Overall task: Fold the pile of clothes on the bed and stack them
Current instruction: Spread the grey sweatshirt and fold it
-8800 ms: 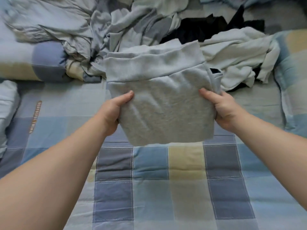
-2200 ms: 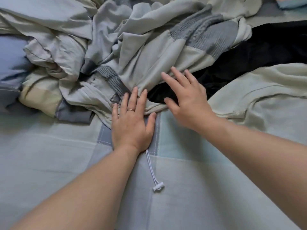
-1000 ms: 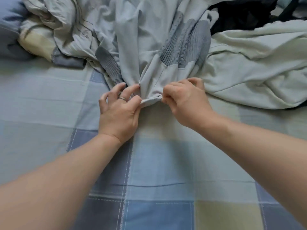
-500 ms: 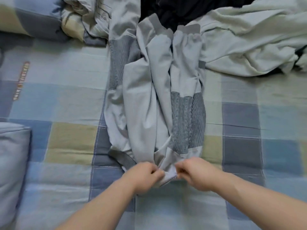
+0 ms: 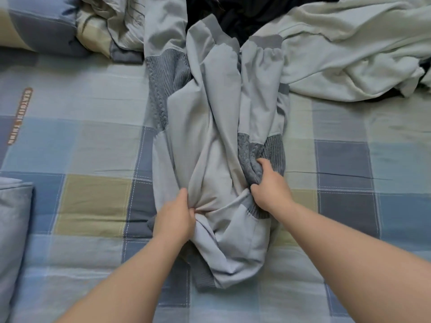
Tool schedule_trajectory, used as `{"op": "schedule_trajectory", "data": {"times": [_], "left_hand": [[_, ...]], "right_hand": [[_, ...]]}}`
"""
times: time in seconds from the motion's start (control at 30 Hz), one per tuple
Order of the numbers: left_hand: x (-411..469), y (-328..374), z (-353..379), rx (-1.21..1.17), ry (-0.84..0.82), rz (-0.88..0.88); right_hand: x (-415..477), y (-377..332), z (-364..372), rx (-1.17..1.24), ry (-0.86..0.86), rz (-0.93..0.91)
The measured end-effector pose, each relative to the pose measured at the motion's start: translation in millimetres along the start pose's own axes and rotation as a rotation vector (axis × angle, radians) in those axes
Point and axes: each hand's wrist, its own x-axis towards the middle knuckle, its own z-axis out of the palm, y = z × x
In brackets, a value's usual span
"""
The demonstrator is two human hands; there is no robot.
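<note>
A pale blue-grey sweatshirt (image 5: 217, 127) with darker knitted panels lies bunched lengthwise down the middle of the checked bed sheet (image 5: 93, 201). My left hand (image 5: 176, 217) grips a fold of its smooth cloth near the lower end. My right hand (image 5: 270, 185) grips the knitted panel on its right side. The unfolded pile lies behind it: a cream garment (image 5: 345, 54) at the top right, a black garment (image 5: 235, 12) at the top centre and crumpled pale cloth (image 5: 130, 22) at the top left.
A checked pillow (image 5: 35, 26) lies at the top left. A blue-grey cushion or pillow edge (image 5: 11, 241) shows at the left border. An orange printed label (image 5: 19, 115) marks the sheet on the left.
The sweatshirt has been drawn out of the pile toward me and lies stretched on the sheet. Both hands have moved from pinching its near edge together to gripping it higher up and farther apart.
</note>
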Motion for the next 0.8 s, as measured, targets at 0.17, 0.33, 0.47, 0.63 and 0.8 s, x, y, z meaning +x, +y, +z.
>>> {"op": "schedule_trajectory", "data": {"times": [0.17,0.33,0.47,0.63,0.8], "left_hand": [[-28.8,-4.4,-15.5,0.237,-0.525,0.026],[-53.3,1.6,-41.6,0.275,-0.846,-0.016],[-10.9,26.8,-55.8,0.042,-0.223,0.148],[51.1,84.1,-80.3,0.254,0.081,0.361],[90.5,108.2,-55.0,0.275,0.014,0.366]], "right_hand": [[-53.6,20.1,-5.2,-0.048,-0.252,-0.065],[-91.4,32.0,-16.2,-0.13,-0.715,-0.044],[-55.2,20.9,-37.7,0.092,-0.405,-0.041],[35.2,4.6,-59.1,0.014,0.144,-0.077],[115.7,7.5,-56.6,0.24,0.067,0.069]]}}
